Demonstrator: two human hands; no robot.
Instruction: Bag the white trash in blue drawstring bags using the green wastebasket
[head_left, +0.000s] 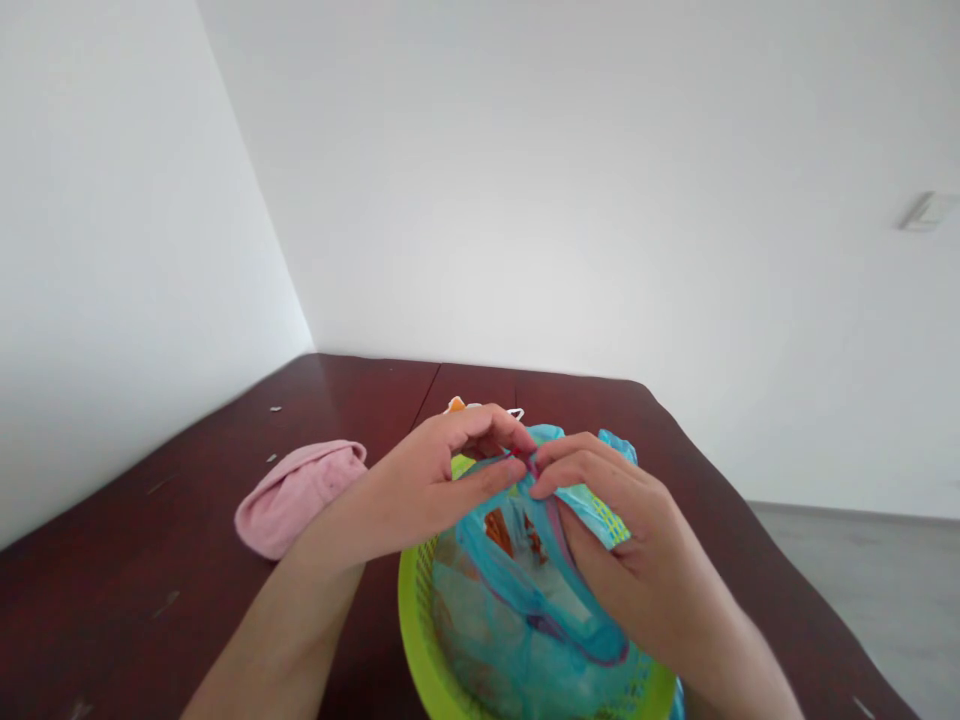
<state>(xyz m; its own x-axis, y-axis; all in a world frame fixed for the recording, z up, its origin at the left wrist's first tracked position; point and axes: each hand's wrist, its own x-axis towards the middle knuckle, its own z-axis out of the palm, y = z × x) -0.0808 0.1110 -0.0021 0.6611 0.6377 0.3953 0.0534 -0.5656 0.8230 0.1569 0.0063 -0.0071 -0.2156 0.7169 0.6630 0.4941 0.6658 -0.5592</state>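
A sheer blue plastic bag (487, 625) with a purple edge lines a yellow-green plastic basket (414, 610). Both my hands meet at the bag's far rim. My left hand (457, 460) pinches the rim between thumb and fingers. From the other side, my right hand (607, 495) grips the same rim close to my left fingertips. The bag's mouth gapes toward me, and orange-brown and whitish items (498, 530) show inside, too unclear to name. More blue film hangs over the basket's far right side.
A folded pink cloth (300, 495) lies left of the basket on the dark red table (352, 390). White walls (480, 200) stand behind and at the left. Beyond the table's right edge is a grey floor (862, 570).
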